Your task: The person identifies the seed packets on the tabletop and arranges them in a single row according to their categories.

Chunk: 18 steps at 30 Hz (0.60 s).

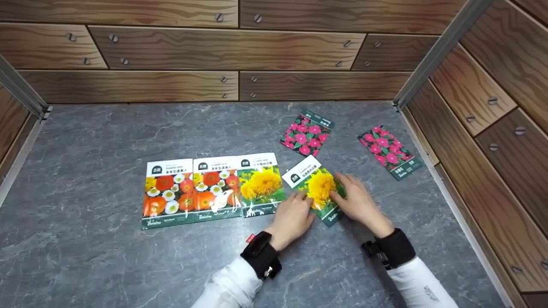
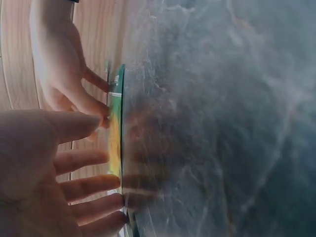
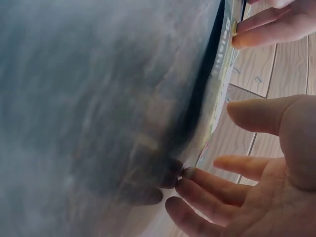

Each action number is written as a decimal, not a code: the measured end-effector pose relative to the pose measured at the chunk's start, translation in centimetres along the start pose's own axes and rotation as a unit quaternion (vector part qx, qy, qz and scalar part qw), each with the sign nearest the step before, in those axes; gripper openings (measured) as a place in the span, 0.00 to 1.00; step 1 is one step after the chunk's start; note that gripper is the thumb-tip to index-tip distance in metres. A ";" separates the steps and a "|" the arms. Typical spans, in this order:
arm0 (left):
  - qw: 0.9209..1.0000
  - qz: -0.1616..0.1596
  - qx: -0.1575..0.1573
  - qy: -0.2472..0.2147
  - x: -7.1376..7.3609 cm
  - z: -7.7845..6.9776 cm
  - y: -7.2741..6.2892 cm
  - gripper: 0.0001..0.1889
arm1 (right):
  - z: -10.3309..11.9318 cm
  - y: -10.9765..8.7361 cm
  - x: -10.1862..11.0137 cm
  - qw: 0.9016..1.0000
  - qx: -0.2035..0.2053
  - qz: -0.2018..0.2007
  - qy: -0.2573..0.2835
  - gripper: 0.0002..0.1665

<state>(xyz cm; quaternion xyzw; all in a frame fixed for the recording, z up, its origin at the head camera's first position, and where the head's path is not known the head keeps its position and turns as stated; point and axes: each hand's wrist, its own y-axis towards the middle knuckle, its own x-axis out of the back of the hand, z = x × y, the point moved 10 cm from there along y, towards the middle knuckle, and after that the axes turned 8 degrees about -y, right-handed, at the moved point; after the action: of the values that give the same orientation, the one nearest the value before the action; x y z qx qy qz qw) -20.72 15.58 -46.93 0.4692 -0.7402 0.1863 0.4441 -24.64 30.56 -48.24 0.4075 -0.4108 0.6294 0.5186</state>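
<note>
A seed packet with a yellow sunflower picture (image 1: pixel 320 188) lies tilted on the grey marbled surface, between the two hands. My left hand (image 1: pixel 293 219) touches its left edge with extended fingers; in the left wrist view these fingers (image 2: pixel 91 186) are straight along the packet's side. On the opposite edge, my right hand (image 1: pixel 360 204) rests with loosely bent fingers, thumb over the front. The right wrist view has the right hand's fingers (image 3: pixel 212 197) low by the surface, thumb apart from them. Left of the hands, a second sunflower packet (image 1: pixel 261 184) adjoins two poppy packets (image 1: pixel 216 186).
Two packets with pink flowers lie farther off: one (image 1: pixel 306 133) behind the tilted sunflower packet, another (image 1: pixel 387 149) to the right, near the side wall. Wood-patterned panels (image 1: pixel 227 49) enclose the surface at the back and sides.
</note>
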 end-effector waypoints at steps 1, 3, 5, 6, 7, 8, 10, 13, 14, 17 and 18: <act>1.000 0.001 -0.002 0.011 -0.1 0.0 0.1 0.13 | 0.1 0.0 0.1 1.000 -0.002 -0.002 -0.002 0.37; 1.000 0.004 -0.003 0.027 -0.3 -0.1 0.2 0.12 | 0.2 0.0 0.2 1.000 -0.007 -0.007 -0.004 0.36; 0.999 0.011 -0.002 0.034 -0.4 -0.1 0.3 0.13 | 0.1 0.2 0.3 1.000 -0.015 -0.007 0.000 0.35; 0.999 0.013 -0.003 0.039 -0.5 -0.2 0.3 0.13 | 0.1 0.3 0.3 1.000 -0.019 -0.008 0.003 0.35; 0.999 0.014 -0.003 0.042 -0.5 -0.2 0.3 0.13 | 0.0 0.3 0.3 1.000 -0.024 -0.009 0.008 0.34; 0.999 0.013 -0.004 0.043 -0.5 -0.2 0.3 0.13 | -0.2 0.4 0.4 0.999 -0.028 -0.010 0.015 0.34; 0.999 0.008 -0.006 0.039 -0.4 -0.1 0.3 0.12 | -0.6 0.6 0.6 0.999 -0.034 -0.014 0.038 0.30; 1.000 0.001 -0.008 0.015 -0.2 0.2 0.3 0.09 | -1.3 0.6 1.1 0.995 -0.042 -0.019 0.084 0.24; 1.000 0.002 -0.007 0.004 -0.1 0.3 0.3 0.09 | -1.5 0.5 1.2 0.994 -0.045 -0.019 0.101 0.23; 0.999 -0.007 -0.006 -0.039 0.3 0.7 0.2 0.10 | -2.1 0.3 1.4 0.988 -0.060 -0.009 0.141 0.21; 0.998 -0.014 -0.004 -0.055 0.6 0.8 0.1 0.11 | -2.2 0.2 1.5 0.986 -0.068 -0.007 0.150 0.21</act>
<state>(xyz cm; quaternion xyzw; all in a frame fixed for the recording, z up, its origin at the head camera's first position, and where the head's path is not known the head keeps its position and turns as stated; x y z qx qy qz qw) -21.26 14.78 -46.85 0.4872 -0.7577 0.1512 0.4070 -25.20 33.10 -47.62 0.2748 -0.3674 0.6507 0.6051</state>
